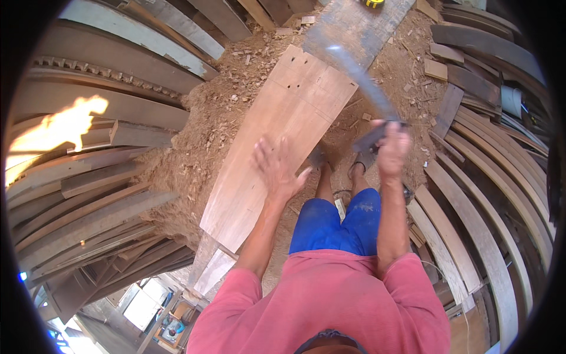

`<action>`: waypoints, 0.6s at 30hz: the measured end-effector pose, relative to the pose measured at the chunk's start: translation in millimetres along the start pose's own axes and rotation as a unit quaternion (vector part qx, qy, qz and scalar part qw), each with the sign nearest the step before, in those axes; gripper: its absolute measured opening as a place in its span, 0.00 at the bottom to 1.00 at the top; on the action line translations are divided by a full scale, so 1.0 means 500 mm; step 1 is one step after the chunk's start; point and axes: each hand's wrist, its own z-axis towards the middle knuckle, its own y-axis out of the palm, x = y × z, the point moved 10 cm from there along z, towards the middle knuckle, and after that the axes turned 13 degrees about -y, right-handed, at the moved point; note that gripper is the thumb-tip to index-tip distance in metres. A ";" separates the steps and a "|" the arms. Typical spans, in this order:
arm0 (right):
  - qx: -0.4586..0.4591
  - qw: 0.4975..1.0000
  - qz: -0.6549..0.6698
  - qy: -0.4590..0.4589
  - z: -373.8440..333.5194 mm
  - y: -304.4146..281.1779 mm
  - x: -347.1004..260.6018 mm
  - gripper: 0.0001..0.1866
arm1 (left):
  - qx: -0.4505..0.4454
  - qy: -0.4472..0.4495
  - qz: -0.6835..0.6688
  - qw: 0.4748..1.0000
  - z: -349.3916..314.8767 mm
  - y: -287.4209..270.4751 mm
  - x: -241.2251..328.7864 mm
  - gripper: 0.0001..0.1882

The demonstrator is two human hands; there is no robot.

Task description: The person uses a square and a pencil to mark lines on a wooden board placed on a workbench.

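A pale reddish wooden plank [277, 135] lies slanted over the sawdust in front of me, with a few small holes near its far end. My left hand [276, 168] rests flat on the plank's right edge, fingers spread. My right hand [392, 148] is raised to the right of the plank and grips the handle of a long metal blade [356, 74], a machete-like tool that is blurred and points up and to the left over the plank's far end.
Sawdust and wood chips [206, 130] cover the ground. Stacks of curved dark boards [88, 194] line the left, and more curved boards [489, 194] fill the right. A grey plank [354, 23] lies beyond. My sandalled feet [339, 162] stand beside the plank.
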 end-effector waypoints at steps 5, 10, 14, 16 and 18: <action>0.216 0.956 0.178 -0.085 0.057 -0.171 -0.114 0.13 | 0.023 -0.038 0.053 0.998 -0.079 0.032 -0.126 0.69; 0.099 0.993 -0.003 0.062 0.036 -0.078 0.061 0.13 | 0.031 -0.022 0.024 0.999 -0.084 0.022 -0.110 0.71; 0.080 0.990 0.062 0.096 -0.011 0.072 0.204 0.11 | 0.017 -0.016 -0.001 1.000 -0.082 0.013 -0.099 0.69; 0.053 0.985 0.110 0.123 -0.033 0.147 0.224 0.13 | 0.017 -0.013 -0.026 0.999 -0.083 0.006 -0.097 0.67; 0.012 0.982 0.122 0.147 -0.039 0.188 0.229 0.15 | 0.015 -0.005 -0.021 1.000 -0.088 0.012 -0.103 0.65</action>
